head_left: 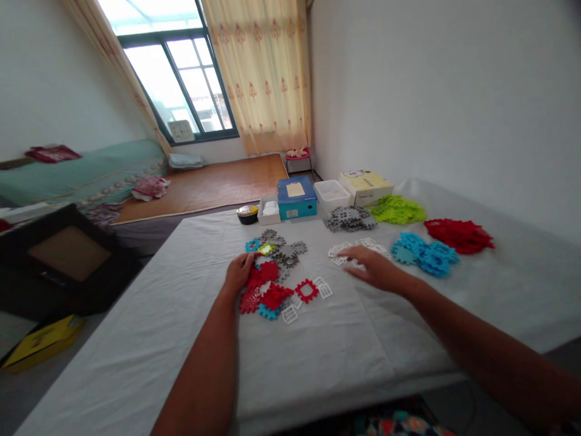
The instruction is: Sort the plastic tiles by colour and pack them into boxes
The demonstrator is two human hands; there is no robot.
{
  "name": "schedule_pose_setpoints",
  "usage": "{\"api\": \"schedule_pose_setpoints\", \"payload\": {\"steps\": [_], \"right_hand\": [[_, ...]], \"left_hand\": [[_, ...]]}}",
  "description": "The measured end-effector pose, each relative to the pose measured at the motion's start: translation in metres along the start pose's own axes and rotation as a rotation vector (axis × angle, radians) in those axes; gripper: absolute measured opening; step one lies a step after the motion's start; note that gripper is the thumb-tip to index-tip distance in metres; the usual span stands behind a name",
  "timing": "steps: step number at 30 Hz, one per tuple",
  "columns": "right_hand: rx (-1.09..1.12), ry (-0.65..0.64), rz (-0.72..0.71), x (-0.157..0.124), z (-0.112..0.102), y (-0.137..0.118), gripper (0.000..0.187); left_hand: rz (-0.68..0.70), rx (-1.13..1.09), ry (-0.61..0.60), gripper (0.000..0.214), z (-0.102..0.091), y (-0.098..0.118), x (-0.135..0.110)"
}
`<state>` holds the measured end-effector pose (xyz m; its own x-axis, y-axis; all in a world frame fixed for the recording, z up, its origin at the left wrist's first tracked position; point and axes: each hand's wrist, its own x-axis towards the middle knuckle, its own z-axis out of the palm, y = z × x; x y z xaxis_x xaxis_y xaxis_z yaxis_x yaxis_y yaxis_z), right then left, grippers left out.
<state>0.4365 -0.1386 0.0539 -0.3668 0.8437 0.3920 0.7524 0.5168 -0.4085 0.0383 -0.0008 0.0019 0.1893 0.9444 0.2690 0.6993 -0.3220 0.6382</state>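
Note:
My left hand (238,272) rests with curled fingers on the left edge of a joined cluster of toothed plastic tiles (269,289), mostly red with grey, blue and a yellow-green one. My right hand (373,266) lies flat, fingers stretched, over a small pile of white lattice tiles (341,251). A single red frame tile (307,290) and loose white tiles (324,288) lie between the hands. All of this sits on a table with a white cloth (345,345).
Sorted piles lie further back: grey (350,218), lime green (398,209), blue (425,254), red (458,235). A blue box (296,198), white tub (333,195), yellow-white carton (365,184) and small tin (247,214) line the far edge. A dark box (63,260) stands left.

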Motion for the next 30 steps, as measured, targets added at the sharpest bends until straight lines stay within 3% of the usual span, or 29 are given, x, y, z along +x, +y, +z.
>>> {"api": "schedule_pose_setpoints", "payload": {"steps": [1, 3, 7, 12, 16, 19, 23, 27, 30], "right_hand": [[0.026, -0.073, -0.113, 0.008, 0.018, -0.021, 0.038], [0.022, -0.169, -0.207, 0.017, 0.049, -0.05, 0.046], [-0.053, -0.246, -0.184, 0.018, 0.081, -0.064, 0.047], [0.031, -0.209, -0.184, 0.011, 0.081, -0.062, 0.043], [-0.002, -0.034, -0.163, 0.008, 0.06, -0.053, 0.044], [-0.082, 0.163, -0.058, -0.001, 0.028, -0.017, 0.042], [-0.258, 0.415, 0.222, -0.037, -0.035, 0.074, 0.045], [-0.514, 0.559, 0.564, -0.095, -0.098, 0.166, 0.054], [-0.576, 0.607, 0.843, -0.131, -0.126, 0.21, 0.051]], "left_hand": [[0.004, -0.002, -0.001, 0.054, 0.0, 0.0, -0.001], [0.01, 0.003, -0.003, 0.054, 0.0, 0.001, -0.002], [0.009, 0.014, 0.011, 0.053, 0.0, 0.001, -0.003], [0.016, 0.004, 0.016, 0.052, 0.001, -0.001, 0.0], [0.022, 0.004, 0.001, 0.053, 0.001, -0.003, 0.0], [0.008, 0.013, -0.002, 0.054, 0.0, -0.003, -0.002], [-0.004, 0.019, 0.006, 0.055, -0.001, -0.002, -0.002], [-0.009, 0.028, 0.006, 0.055, -0.001, -0.002, 0.0], [-0.012, 0.041, -0.007, 0.055, -0.001, -0.003, 0.0]]}}
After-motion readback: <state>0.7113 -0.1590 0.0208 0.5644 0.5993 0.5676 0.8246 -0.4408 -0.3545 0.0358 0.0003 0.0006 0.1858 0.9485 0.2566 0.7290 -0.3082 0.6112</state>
